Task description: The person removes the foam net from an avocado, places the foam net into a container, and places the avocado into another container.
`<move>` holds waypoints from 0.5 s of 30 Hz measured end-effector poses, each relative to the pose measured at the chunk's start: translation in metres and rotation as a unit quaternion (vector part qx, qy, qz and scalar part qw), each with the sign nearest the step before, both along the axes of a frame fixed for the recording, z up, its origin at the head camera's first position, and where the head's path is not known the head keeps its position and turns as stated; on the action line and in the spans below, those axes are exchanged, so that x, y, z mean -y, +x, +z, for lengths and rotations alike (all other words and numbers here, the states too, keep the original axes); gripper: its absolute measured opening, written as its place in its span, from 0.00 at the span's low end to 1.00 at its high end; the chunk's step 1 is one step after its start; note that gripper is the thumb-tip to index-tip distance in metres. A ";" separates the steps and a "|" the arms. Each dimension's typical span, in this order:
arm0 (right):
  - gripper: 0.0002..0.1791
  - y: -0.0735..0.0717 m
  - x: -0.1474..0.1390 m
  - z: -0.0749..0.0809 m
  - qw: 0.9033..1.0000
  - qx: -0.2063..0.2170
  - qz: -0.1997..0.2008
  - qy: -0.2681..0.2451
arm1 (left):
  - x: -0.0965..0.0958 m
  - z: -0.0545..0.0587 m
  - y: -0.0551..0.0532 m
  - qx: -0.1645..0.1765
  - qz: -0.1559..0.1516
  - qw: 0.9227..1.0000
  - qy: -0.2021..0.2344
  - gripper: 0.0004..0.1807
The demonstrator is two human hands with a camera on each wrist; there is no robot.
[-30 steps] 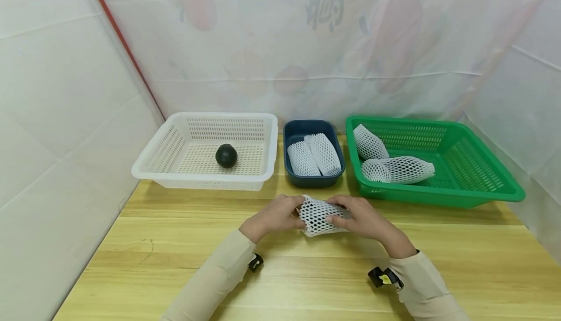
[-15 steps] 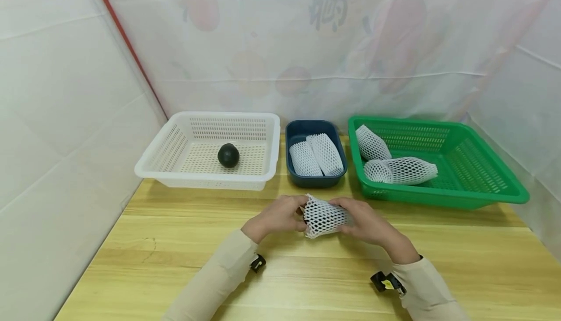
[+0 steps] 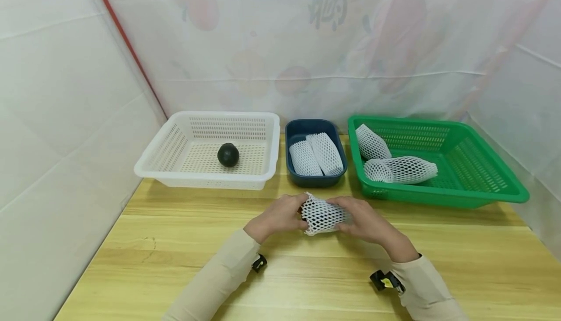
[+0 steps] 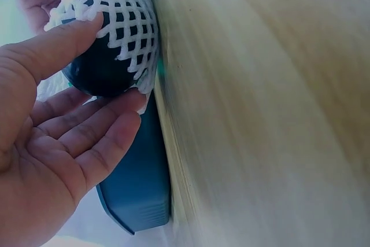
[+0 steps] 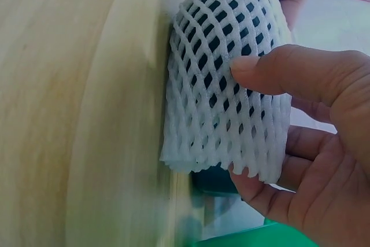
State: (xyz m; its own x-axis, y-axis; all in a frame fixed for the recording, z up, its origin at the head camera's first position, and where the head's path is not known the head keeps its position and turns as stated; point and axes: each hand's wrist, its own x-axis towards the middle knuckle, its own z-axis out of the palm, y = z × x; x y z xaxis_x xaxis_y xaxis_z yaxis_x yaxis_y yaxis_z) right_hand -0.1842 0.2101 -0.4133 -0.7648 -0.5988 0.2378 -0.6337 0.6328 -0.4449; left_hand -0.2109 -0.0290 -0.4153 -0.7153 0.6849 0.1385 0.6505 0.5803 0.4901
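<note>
A white foam net sleeve (image 3: 322, 215) lies over a dark, smooth, round fruit (image 4: 101, 70) at the middle of the table. In the left wrist view, the fruit's near end pokes out of the sleeve's mouth. My left hand (image 3: 284, 215) holds this end, thumb on the sleeve's edge and fingertips below the fruit. From the other side my right hand (image 3: 364, 218) grips the sleeve. The right wrist view has its thumb (image 5: 248, 67) pressed on the mesh, with fingers behind the sleeve's loose end.
Behind the hands stands a dark blue tub (image 3: 316, 180) with white foam nets (image 3: 324, 153) in it. At left, a white basket (image 3: 206, 180) holds another dark round fruit (image 3: 228, 155). To the right, a green basket (image 3: 442, 195) contains several net-wrapped items (image 3: 409, 170).
My right thumb has slid off the top of the sleeve toward its right end. The left hand keeps its place at the fruit's end, and the baskets are unchanged.
</note>
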 end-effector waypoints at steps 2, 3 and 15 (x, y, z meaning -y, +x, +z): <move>0.31 0.000 0.000 0.000 1.000 0.003 -0.002 -0.001 | 0.000 0.000 0.000 0.003 -0.003 1.000 0.003 0.20; 0.31 0.001 0.000 0.000 1.000 0.004 -0.003 -0.001 | 0.000 0.000 0.000 0.003 -0.004 1.000 0.004 0.20; 0.25 -0.003 -0.006 0.006 0.999 -0.005 -0.025 -0.034 | 0.015 0.002 -0.003 0.037 -0.026 0.996 0.074 0.26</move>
